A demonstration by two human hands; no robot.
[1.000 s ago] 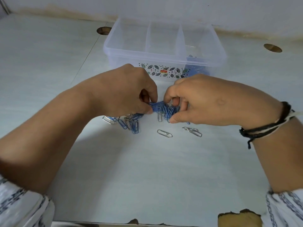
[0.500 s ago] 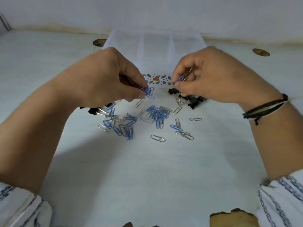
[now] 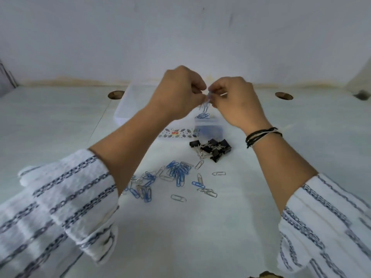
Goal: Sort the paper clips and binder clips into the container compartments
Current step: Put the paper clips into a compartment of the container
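My left hand (image 3: 178, 91) and my right hand (image 3: 234, 99) meet above the clear plastic container (image 3: 124, 109), fingertips pinching a small bunch of blue paper clips (image 3: 206, 103) that dangles over its right compartment. More blue clips (image 3: 202, 116) lie inside that compartment. On the table in front lies a scatter of blue and silver paper clips (image 3: 176, 175). A pile of black binder clips (image 3: 212, 149) sits just in front of the container's right end. My forearms hide much of the container.
The white table (image 3: 200, 237) has two round holes, one at the back left (image 3: 115, 95) and one at the back right (image 3: 284, 95). A wall rises directly behind the container. A torn brown patch (image 3: 263, 275) shows at the near edge.
Both hands have risen from the clip pile on the table and moved back over the container, carrying blue paper clips. The view has tilted up, showing more wall.
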